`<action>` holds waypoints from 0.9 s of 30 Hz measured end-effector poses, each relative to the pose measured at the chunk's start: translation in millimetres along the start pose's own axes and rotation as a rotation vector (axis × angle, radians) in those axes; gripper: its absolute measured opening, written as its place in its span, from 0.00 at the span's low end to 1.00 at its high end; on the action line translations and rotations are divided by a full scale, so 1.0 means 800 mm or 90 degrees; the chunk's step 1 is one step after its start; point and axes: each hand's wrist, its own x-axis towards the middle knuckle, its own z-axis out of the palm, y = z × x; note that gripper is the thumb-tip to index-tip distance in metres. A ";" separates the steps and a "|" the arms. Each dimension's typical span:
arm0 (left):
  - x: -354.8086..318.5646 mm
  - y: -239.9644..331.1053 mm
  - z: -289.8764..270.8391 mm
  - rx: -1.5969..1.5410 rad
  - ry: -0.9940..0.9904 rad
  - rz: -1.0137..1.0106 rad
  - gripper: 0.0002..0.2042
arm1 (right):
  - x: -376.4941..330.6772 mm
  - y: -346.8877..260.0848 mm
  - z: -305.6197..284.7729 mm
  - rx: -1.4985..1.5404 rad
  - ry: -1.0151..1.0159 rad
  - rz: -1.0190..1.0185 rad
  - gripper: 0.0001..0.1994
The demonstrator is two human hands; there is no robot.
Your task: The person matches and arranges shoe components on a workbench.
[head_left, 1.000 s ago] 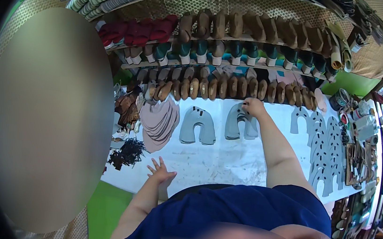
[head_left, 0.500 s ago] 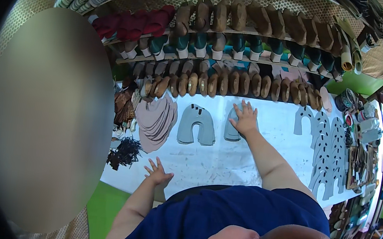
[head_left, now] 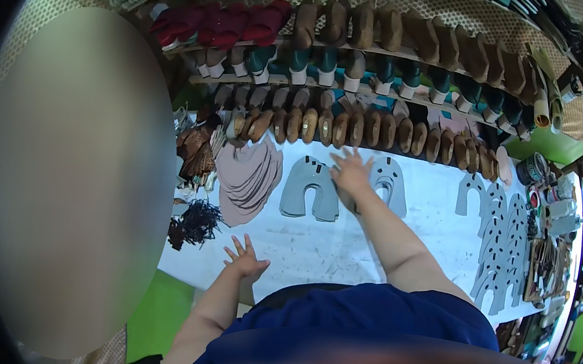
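Observation:
My right hand (head_left: 352,172) is over the white table with its fingers spread, between two piles of grey U-shaped pieces. Its fingertips reach the right edge of the left pile (head_left: 297,193); whether they touch it I cannot tell. Several small black strips lie on top of that pile. The other pile (head_left: 397,190), just right of my wrist, carries small dark strips too. My left hand (head_left: 246,262) is open near the table's front edge, fingers apart and holding nothing. Left of the grey piles lies a fanned stack of pale pink sheet pieces (head_left: 244,184).
Wooden shoe lasts (head_left: 341,129) line the table's back, with more on shelves above. On the right are overlapping rows of grey U-shaped pieces (head_left: 492,237) and a cluttered tool rack (head_left: 547,258). A tangle of black strips (head_left: 197,224) lies at the left edge of the white tabletop (head_left: 326,258).
My right hand has moved left, off the right-hand grey pile, which now shows more fully. The left hand stays open near the front edge. The view has shifted slightly.

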 end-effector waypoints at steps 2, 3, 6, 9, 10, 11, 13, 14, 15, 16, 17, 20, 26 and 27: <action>0.002 0.000 -0.002 -0.002 -0.005 -0.002 0.65 | 0.012 -0.026 0.021 0.006 -0.080 -0.027 0.21; 0.002 -0.001 -0.001 0.002 -0.011 -0.001 0.65 | 0.015 -0.030 0.029 0.007 -0.080 -0.033 0.21; 0.001 0.001 0.004 -0.012 0.005 0.002 0.65 | 0.023 -0.036 0.045 -0.035 -0.073 -0.017 0.18; -0.004 -0.001 0.001 -0.010 -0.004 0.009 0.65 | 0.031 -0.031 0.055 -0.057 -0.103 -0.010 0.17; -0.003 -0.001 0.000 -0.013 -0.003 0.013 0.65 | 0.030 -0.028 0.059 -0.009 -0.059 -0.028 0.17; -0.004 -0.003 0.000 -0.004 0.000 0.010 0.65 | 0.028 -0.032 0.059 0.039 -0.018 -0.051 0.17; -0.004 -0.007 0.002 0.001 0.003 0.007 0.65 | 0.028 -0.036 0.057 0.012 -0.055 -0.052 0.17; -0.004 -0.007 0.002 0.004 0.001 0.008 0.65 | 0.028 -0.036 0.057 -0.011 -0.090 -0.047 0.18; -0.004 -0.008 0.001 0.007 0.000 0.008 0.65 | 0.029 -0.035 0.059 -0.013 -0.089 -0.047 0.18; -0.005 -0.007 0.001 0.006 0.000 0.009 0.65 | 0.028 -0.033 0.061 0.003 -0.064 -0.044 0.16; -0.006 -0.005 0.000 0.005 0.004 0.009 0.65 | 0.029 -0.031 0.065 0.019 -0.039 -0.041 0.14; -0.006 -0.001 -0.003 -0.003 0.003 0.018 0.64 | 0.036 -0.022 0.071 0.099 -0.016 0.008 0.08; 0.000 -0.010 0.005 -0.020 0.007 0.026 0.64 | 0.014 -0.051 0.020 0.126 -0.051 -0.072 0.03; 0.001 -0.010 0.006 -0.021 0.009 0.033 0.65 | 0.008 -0.054 0.011 0.124 -0.049 -0.071 0.03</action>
